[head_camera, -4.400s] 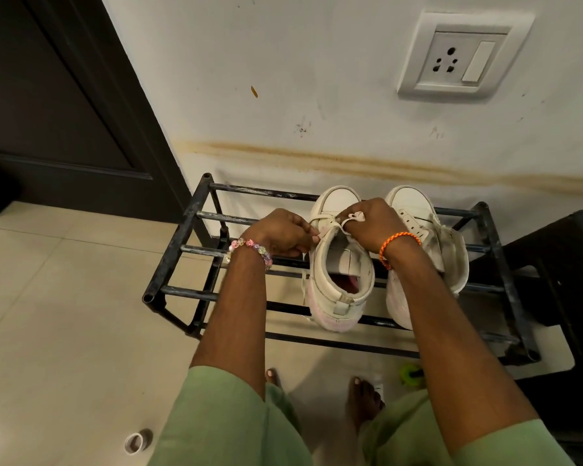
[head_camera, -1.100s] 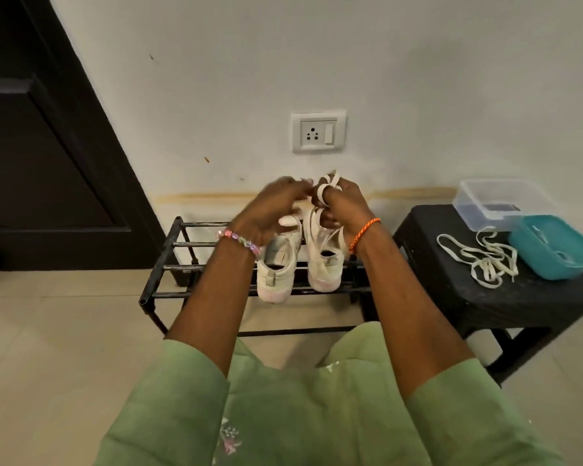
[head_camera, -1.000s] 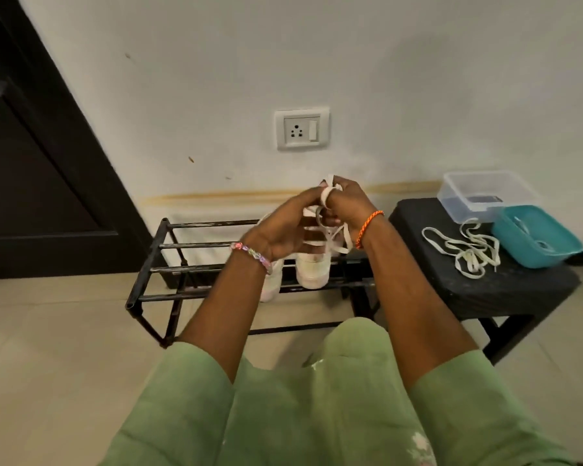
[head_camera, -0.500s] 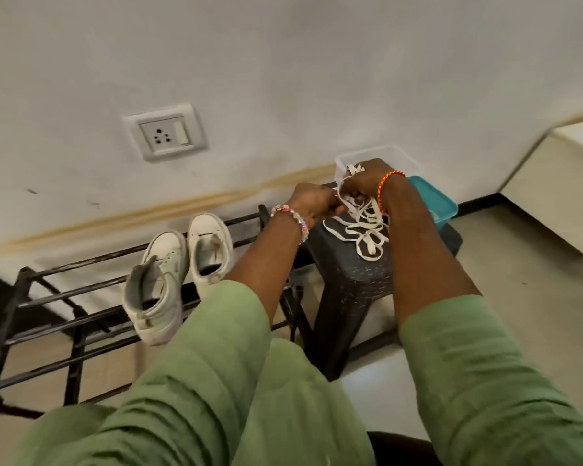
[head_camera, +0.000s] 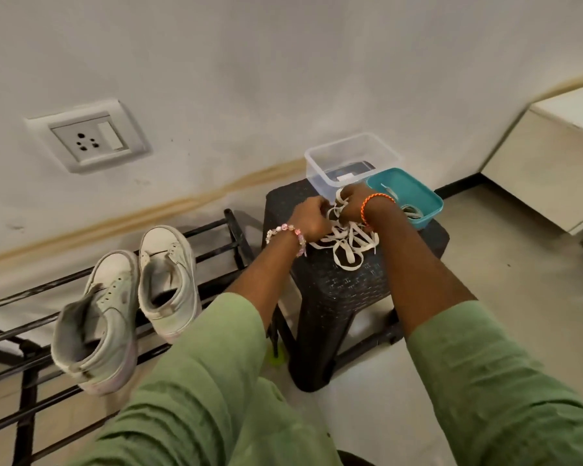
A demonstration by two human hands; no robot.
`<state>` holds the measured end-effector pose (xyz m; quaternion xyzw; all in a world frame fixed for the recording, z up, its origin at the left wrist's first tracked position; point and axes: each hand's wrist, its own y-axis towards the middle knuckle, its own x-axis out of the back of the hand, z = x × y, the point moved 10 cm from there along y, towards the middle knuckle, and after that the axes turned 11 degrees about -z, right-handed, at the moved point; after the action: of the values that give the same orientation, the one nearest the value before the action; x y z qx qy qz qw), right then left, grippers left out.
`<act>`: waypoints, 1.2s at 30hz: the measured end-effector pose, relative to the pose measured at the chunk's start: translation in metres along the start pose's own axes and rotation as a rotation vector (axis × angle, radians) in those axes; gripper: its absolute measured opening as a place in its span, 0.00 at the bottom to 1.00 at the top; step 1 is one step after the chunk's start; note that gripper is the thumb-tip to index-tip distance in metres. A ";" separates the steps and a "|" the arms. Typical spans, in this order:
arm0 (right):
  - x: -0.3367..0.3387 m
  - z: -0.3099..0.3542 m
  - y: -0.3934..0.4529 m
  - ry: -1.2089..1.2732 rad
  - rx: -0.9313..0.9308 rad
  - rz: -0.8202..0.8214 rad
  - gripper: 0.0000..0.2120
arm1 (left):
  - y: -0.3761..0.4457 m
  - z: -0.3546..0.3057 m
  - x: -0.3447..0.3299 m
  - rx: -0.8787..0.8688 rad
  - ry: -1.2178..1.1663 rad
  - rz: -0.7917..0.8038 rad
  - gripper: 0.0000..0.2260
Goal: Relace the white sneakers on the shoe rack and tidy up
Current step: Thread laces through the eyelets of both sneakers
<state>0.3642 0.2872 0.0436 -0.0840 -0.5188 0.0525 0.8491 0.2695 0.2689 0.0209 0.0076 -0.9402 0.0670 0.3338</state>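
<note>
While both green sleeves [head_camera: 485, 381] fill the near edge of the view, the forearms reach forward over a black stool [head_camera: 344, 284] that stands on the pale floor [head_camera: 519, 290] just right of the shoe rack [head_camera: 27, 375]. Open floor lies to the right of the stool as far as a cream cabinet [head_camera: 552, 163] at the right edge; on the left the rack's end post almost touches the stool, leaving little room between them. The white sneakers [head_camera: 132, 304] sit side by side on the rack's top bars, toes toward the wall, both with bare eyelets and gaping tongues; the nearer one overhangs the front bar. On the stool top a loose heap of white laces [head_camera: 347, 243] lies near its middle and front. The left hand [head_camera: 312, 216], with a beaded bracelet at the wrist, has its grip closed on strands at the heap's left side; the right hand [head_camera: 354, 203], with an orange thread band, has its grip closed on loops wound round its fingers, above the heap. Behind the hands, at the stool's back edge, stands a clear plastic box [head_camera: 320, 163] with a dark flat item inside that cannot be made out, and touching it on the right, at the back right corner, a teal tub [head_camera: 431, 206] holding small pale pieces. Farther back is the stained wall with a socket plate [head_camera: 88, 136].
</note>
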 end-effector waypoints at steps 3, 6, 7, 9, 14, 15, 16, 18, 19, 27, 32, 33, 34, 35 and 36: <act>0.006 -0.004 0.002 -0.007 0.000 0.007 0.20 | 0.001 0.011 0.026 -0.034 0.109 -0.179 0.20; 0.026 -0.018 0.009 0.011 -0.041 -0.170 0.15 | -0.009 0.032 0.017 0.069 0.224 -0.120 0.19; 0.036 -0.023 0.010 0.039 -0.067 -0.274 0.14 | -0.013 0.037 0.011 0.091 0.233 -0.095 0.20; 0.052 -0.029 0.005 0.037 -0.095 -0.456 0.14 | -0.016 0.036 0.003 0.098 0.186 -0.107 0.16; -0.013 -0.014 -0.008 -0.116 0.019 -0.224 0.15 | -0.012 0.028 -0.004 0.122 -0.044 -0.165 0.02; -0.022 -0.013 -0.011 -0.096 0.029 -0.202 0.14 | -0.012 0.027 -0.005 0.118 -0.037 -0.167 0.04; -0.022 -0.013 -0.013 -0.067 0.027 -0.230 0.13 | -0.011 0.026 -0.005 0.113 -0.018 -0.178 0.06; 0.002 -0.013 -0.017 0.030 0.027 -0.393 0.10 | -0.009 0.020 0.003 0.091 0.029 -0.248 0.07; 0.020 -0.014 -0.019 0.103 0.042 -0.486 0.09 | -0.009 0.014 0.010 0.067 0.054 -0.303 0.07; 0.109 -0.113 0.038 0.183 -0.236 -0.361 0.06 | 0.012 -0.051 -0.014 0.078 -0.258 -0.260 0.24; 0.089 -0.115 0.056 -0.186 -0.180 -0.092 0.12 | 0.029 -0.064 -0.048 0.060 -0.083 -0.180 0.29; 0.086 -0.111 0.059 -0.259 -0.137 -0.105 0.13 | 0.031 -0.063 -0.055 0.061 -0.060 -0.161 0.29; 0.082 -0.107 0.058 -0.303 -0.114 -0.105 0.14 | 0.033 -0.061 -0.059 0.063 -0.047 -0.155 0.29; 0.076 -0.105 0.060 -0.337 -0.080 -0.103 0.16 | 0.035 -0.059 -0.062 0.067 -0.038 -0.155 0.28; 0.071 -0.103 0.060 -0.369 -0.054 -0.097 0.16 | 0.035 -0.057 -0.064 0.063 -0.035 -0.155 0.26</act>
<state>0.4879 0.3496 0.0481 -0.0708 -0.6703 0.0123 0.7386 0.3534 0.3093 0.0203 0.0919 -0.9400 0.0703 0.3209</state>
